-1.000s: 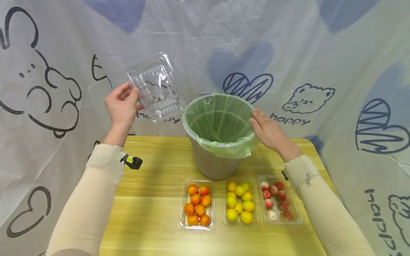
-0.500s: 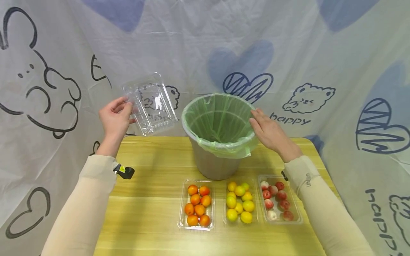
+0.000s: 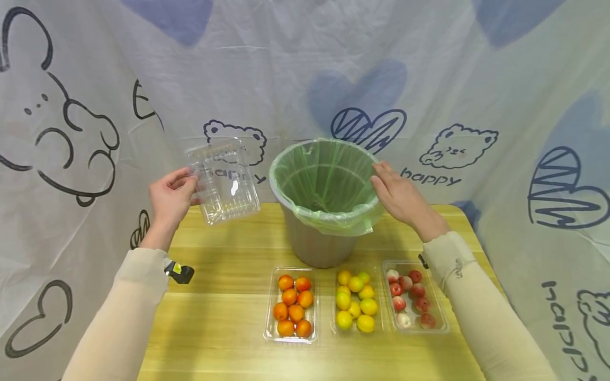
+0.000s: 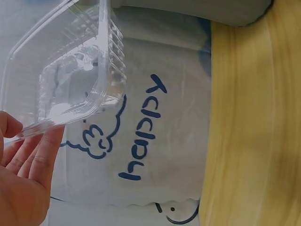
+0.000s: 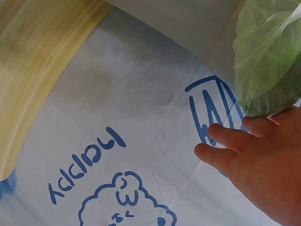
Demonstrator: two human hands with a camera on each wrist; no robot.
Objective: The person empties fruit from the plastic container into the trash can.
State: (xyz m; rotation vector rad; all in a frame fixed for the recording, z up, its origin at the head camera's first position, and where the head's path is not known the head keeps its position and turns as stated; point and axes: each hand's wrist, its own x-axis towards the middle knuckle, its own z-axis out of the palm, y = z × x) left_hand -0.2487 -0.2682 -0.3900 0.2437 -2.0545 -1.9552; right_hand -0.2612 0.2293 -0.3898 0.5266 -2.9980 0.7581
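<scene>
The wooden table (image 3: 214, 323) spreads below the left hand (image 3: 170, 197). Right of its grip stands the green-lined bin (image 3: 320, 247), the right hand (image 3: 405, 201) against its rim, fingers extended. Beside the grip tilts a clear tray (image 3: 230, 185), edge pinched between left thumb and fingers.

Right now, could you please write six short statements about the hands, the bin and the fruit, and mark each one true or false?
1. The left hand holds a clear container. True.
2. The right hand is at the rim of the bin. True.
3. The left hand touches the bin. False: it is apart from it.
4. The yellow fruit lie between the orange fruit and the reddish fruit. True.
5. Nothing lines the bin. False: a green bag lines it.
6. The held container is full. False: no fruit shows in it.
</scene>
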